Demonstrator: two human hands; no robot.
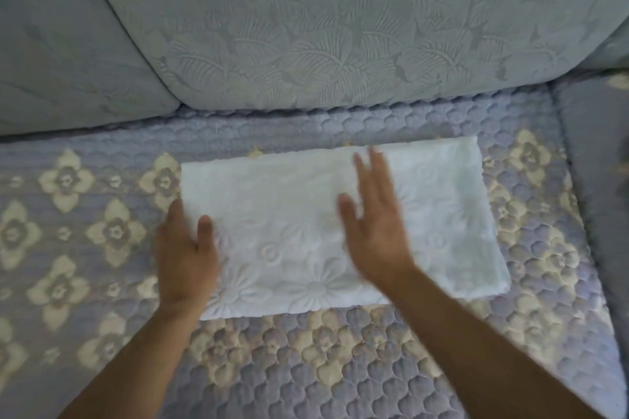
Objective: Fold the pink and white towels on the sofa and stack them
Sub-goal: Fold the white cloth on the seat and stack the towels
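Note:
A white towel (pixel 442 214) with an embossed flower pattern lies flat on the sofa seat, folded into a long rectangle. My left hand (pixel 185 248) rests on its left edge, thumb on the cloth and fingers along the side. My right hand (pixel 376 221) lies flat over the towel's middle with straight, spread fingers; it is blurred by motion. No pink towel is in view.
The sofa seat (pixel 85 214) wears a quilted lilac cover with cream flowers. Pale blue back cushions (pixel 323 27) rise right behind the towel. A second seat section (pixel 595 163) starts at the right.

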